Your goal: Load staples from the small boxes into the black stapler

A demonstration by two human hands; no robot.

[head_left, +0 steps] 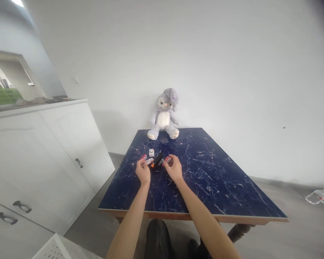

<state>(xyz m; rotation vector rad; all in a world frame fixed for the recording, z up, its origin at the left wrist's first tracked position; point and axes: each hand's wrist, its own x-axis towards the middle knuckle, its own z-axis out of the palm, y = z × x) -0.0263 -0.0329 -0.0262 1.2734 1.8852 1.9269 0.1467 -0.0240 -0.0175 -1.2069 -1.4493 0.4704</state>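
My left hand (143, 172) is closed around a small red-and-white box (149, 161), which looks open or in two parts. On the right, my right hand (175, 168) pinches another small red-and-white piece (167, 160), also box-like, between thumb and fingers. A black object that looks like a stapler (158, 159) lies slanted on the table between both hands, with an orange bit (152, 165) at its near end. Just beyond my left hand sits a small white printed box or card (151, 153). Fine details of these small things are blurred.
The blue marble-patterned table (205, 180) has a pale front edge. A grey plush toy (164, 115) sits at its back against the wall. White cabinets (43, 158) stand to the left, a white perforated basket (54, 248) below them. Clear plastic (320, 196) lies on the floor at right.
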